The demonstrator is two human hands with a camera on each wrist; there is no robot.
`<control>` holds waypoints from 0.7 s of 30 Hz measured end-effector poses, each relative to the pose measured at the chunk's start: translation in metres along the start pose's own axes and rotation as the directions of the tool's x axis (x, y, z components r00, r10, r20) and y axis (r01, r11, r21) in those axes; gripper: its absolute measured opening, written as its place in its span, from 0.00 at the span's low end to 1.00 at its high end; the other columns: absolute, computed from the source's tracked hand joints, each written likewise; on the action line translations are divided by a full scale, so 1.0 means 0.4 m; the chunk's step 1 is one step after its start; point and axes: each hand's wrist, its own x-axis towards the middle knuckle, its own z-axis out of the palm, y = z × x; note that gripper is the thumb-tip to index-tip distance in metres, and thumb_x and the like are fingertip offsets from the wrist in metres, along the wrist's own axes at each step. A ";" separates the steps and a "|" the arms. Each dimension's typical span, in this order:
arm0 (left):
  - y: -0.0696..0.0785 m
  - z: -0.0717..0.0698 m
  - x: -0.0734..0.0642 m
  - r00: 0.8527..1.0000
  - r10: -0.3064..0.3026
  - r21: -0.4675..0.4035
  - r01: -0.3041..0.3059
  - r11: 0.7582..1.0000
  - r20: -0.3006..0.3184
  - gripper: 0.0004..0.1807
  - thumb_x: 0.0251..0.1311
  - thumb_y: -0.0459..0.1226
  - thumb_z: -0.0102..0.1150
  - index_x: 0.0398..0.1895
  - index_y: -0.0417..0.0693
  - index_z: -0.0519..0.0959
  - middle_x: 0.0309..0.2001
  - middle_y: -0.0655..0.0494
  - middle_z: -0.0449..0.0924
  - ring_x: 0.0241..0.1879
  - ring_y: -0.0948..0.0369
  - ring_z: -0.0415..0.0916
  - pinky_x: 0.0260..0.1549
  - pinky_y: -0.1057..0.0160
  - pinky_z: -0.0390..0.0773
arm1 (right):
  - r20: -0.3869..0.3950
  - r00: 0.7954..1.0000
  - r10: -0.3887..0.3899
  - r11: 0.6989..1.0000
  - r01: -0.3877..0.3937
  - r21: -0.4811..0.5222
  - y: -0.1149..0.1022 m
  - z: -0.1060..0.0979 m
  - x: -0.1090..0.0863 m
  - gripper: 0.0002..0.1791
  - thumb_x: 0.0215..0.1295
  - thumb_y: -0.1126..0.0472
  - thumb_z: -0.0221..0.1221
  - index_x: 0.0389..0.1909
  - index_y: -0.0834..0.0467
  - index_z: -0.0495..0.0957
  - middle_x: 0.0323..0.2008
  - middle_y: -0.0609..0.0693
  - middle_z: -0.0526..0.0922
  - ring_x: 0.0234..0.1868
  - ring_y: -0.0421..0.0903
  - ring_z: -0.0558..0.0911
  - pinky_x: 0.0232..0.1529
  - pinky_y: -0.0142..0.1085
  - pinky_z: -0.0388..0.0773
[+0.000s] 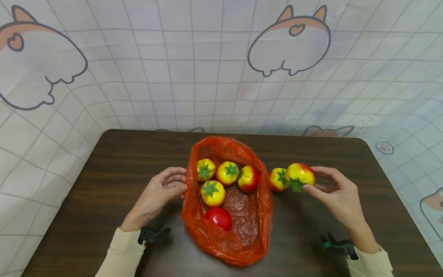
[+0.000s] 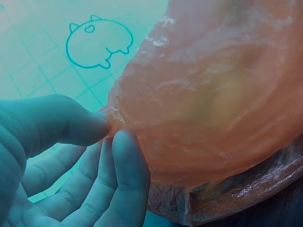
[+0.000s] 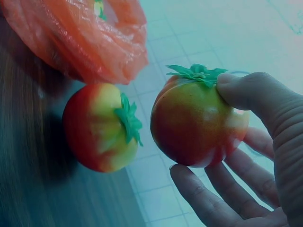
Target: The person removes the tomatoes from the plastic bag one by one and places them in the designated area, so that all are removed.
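Note:
A red plastic bag (image 1: 263, 227) stands wide open on the table, with several red-yellow toy tomatoes (image 1: 227, 173) inside, most with green leaf tops up. One tomato (image 1: 219, 218) near the bag's front shows only its red side. My left hand (image 1: 160, 196) pinches the bag's left rim between thumb and forefinger, as the left wrist view shows. To the right of the bag, my right hand (image 1: 340, 196) holds a tomato (image 3: 199, 123) between thumb and fingers, above the table. Another tomato (image 3: 102, 127) rests on the table beside the bag's right wall, partly overlapped by the held one in the head view.
The dark wooden table (image 1: 138, 150) ends at a back edge against a white grid-patterned cloth (image 1: 207, 77) with cartoon animal drawings. Black straps with cameras (image 1: 154, 233) sit on both wrists, below cream sleeves.

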 end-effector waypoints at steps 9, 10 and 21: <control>-0.002 0.000 0.003 1.000 -0.006 0.008 0.006 1.000 -0.001 0.28 0.69 0.37 0.65 0.69 0.45 0.68 0.53 0.54 0.81 0.47 0.63 0.85 0.49 0.62 0.88 | -0.020 0.999 0.030 0.999 -0.031 -0.020 0.033 -0.014 0.004 0.30 0.52 0.78 0.73 0.58 0.65 0.80 0.51 0.30 0.81 0.49 0.23 0.84 0.41 0.20 0.83; -0.003 -0.001 0.002 1.000 -0.005 0.007 0.005 1.000 -0.001 0.28 0.69 0.37 0.65 0.68 0.45 0.68 0.53 0.54 0.80 0.47 0.63 0.85 0.49 0.62 0.88 | -0.021 0.999 0.030 0.999 -0.031 -0.029 0.037 -0.015 0.005 0.30 0.52 0.78 0.73 0.58 0.65 0.80 0.51 0.30 0.81 0.49 0.23 0.84 0.41 0.19 0.83; -0.004 -0.001 0.006 1.000 -0.016 0.018 0.016 1.000 -0.005 0.27 0.69 0.36 0.65 0.68 0.45 0.68 0.52 0.55 0.80 0.47 0.64 0.85 0.49 0.61 0.88 | -0.035 0.997 0.075 0.993 -0.078 -0.094 0.072 -0.027 0.001 0.29 0.54 0.73 0.74 0.58 0.63 0.81 0.49 0.23 0.80 0.46 0.19 0.82 0.39 0.16 0.81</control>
